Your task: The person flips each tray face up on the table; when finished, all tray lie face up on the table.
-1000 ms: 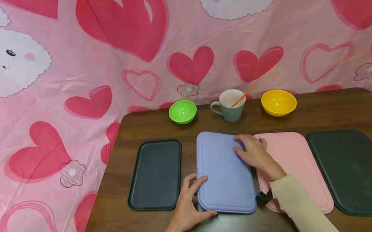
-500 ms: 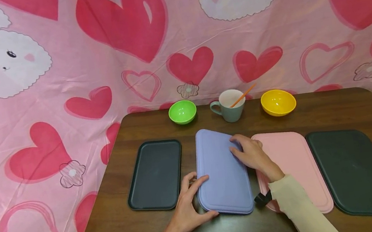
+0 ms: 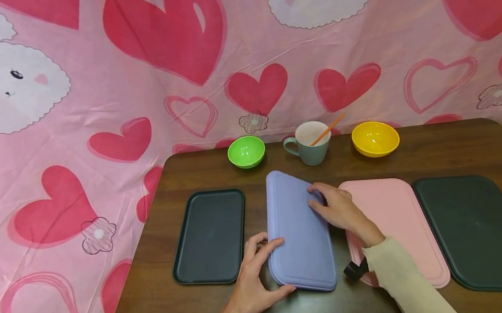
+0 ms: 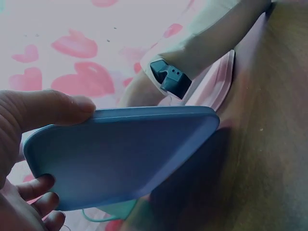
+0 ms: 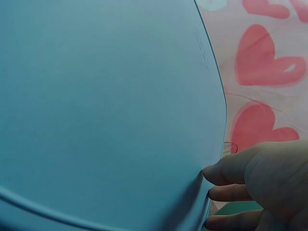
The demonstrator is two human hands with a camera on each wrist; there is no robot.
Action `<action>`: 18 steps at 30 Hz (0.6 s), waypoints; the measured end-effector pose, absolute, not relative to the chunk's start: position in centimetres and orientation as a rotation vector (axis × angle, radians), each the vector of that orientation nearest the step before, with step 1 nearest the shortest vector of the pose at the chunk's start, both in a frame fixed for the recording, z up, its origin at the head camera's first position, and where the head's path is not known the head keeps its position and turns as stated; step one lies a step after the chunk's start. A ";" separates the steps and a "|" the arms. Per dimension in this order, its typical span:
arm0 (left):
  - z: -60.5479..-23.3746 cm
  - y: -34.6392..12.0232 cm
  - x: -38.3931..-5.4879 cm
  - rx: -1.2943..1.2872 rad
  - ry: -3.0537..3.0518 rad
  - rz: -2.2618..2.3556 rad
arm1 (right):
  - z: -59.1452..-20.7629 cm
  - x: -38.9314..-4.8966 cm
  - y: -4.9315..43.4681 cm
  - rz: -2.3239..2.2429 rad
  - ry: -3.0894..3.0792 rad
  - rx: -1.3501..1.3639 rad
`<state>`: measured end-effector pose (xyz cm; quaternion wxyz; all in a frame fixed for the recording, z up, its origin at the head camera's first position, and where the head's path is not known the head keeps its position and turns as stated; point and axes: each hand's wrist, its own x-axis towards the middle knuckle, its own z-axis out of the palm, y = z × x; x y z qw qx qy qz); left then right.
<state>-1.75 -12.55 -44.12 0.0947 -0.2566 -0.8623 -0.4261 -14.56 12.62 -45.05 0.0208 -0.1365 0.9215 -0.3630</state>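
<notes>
A lavender rectangular tray (image 3: pixel 297 240) is tilted at the middle of the table, its left side raised above its right. My left hand (image 3: pixel 251 288) grips it at the near left corner, thumb at the near edge and fingers along the left side. At the far right edge my right hand (image 3: pixel 341 214) pinches it between thumb and fingers. In the left wrist view the blue-looking face of the tray (image 4: pixel 120 154) slants over the wood, one corner low near the tabletop. The right wrist view is mostly filled by the tray's broad face (image 5: pixel 106 96).
A small dark tray (image 3: pixel 209 238) lies to the left. On the right are a pink tray (image 3: pixel 395 222), under my right forearm, and a large dark green tray (image 3: pixel 487 234). Along the back stand a green bowl (image 3: pixel 246 152), a mug (image 3: pixel 312 151) with an orange stick (image 3: pixel 334 123), and a yellow bowl (image 3: pixel 375 139).
The lavender tray has tilted more steeply, its left side rising and its right edge shifting left. My right hand has moved slightly left with it; the left hand has stayed nearly in place.
</notes>
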 end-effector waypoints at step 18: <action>-42.7 -12.0 -1.7 -0.965 -2.402 -1.189 | -44.2 -14.0 12.5 -1.301 2.777 -0.500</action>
